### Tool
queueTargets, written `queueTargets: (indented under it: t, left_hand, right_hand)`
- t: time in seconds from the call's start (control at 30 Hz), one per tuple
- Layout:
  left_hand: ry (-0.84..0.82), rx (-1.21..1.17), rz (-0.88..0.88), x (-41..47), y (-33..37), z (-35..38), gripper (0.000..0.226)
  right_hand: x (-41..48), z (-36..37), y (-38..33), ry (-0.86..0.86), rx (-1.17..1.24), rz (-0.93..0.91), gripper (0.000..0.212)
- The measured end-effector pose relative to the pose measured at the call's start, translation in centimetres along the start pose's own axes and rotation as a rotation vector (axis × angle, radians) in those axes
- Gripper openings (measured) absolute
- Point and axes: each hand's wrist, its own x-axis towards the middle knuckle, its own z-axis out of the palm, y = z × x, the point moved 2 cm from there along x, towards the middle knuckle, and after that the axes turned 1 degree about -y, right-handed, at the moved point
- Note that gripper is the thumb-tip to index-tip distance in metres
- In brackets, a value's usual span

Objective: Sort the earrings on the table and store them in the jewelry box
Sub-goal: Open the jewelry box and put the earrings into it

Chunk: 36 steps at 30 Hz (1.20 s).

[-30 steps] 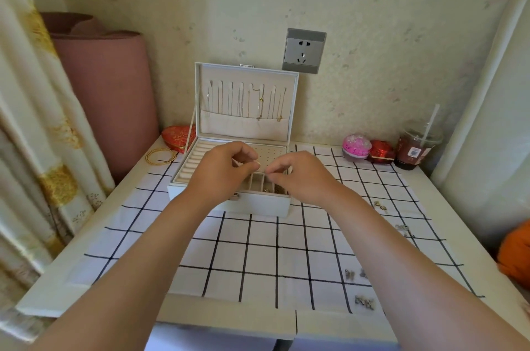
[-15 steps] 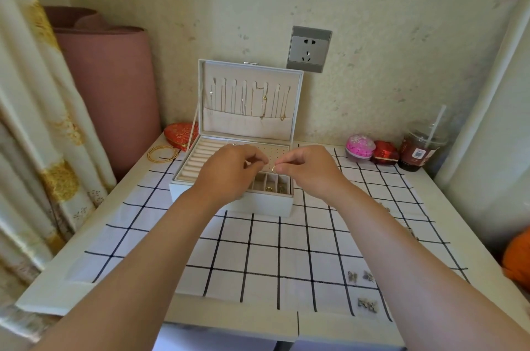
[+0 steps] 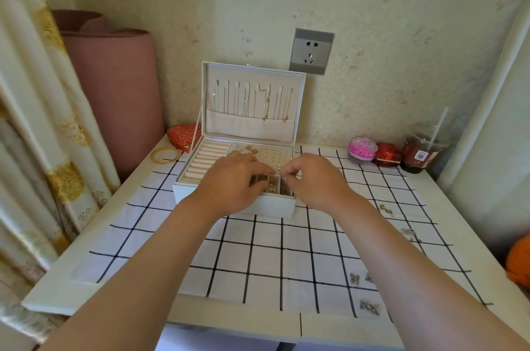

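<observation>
Two hands meet over the open jewelry box [image 3: 272, 207], at its front compartments.

The right hand [image 3: 312, 181] has its grip pinched on a tiny pale earring [image 3: 278, 169]. The left hand [image 3: 232, 184] curls its fingers toward it from 9 o'clock, and whether that grip holds anything I cannot tell. The box sits at 12 o'clock on the surface [image 3: 86, 293], its lid [image 3: 252, 98] upright with chains hanging inside. Loose earrings [image 3: 385, 209] lie on the checked cloth [image 3: 258, 250] from 3 to 5 o'clock, well apart from the box. Gold bangles [image 3: 166, 154] rest at 10 o'clock and a drink cup [image 3: 421, 152] at 2 o'clock.
</observation>
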Motion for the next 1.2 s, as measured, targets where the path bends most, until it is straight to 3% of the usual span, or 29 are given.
queueTargets:
  t: [0.27,0.57,0.83,1.2]
  left_hand:
    - [-0.028,0.042,-0.014,0.2,0.0,0.4,0.027]
    - [-0.069,-0.016,-0.068,0.4,0.7,-0.3,0.029]
    - [-0.030,-0.157,-0.068,2.9,6.4,-0.2,0.029]
    - [-0.312,-0.091,0.020,6.3,14.8,7.4,0.032]
  right_hand:
    - [-0.4,0.9,0.3,0.009,-0.035,-0.105,0.025]
    - [-0.3,1.2,1.1,0.007,0.066,-0.090,0.021]
    - [-2.1,-2.0,5.5,0.099,0.182,0.061,0.022]
    - [-6.4,-6.7,17.2,0.019,-0.055,0.346,0.029]
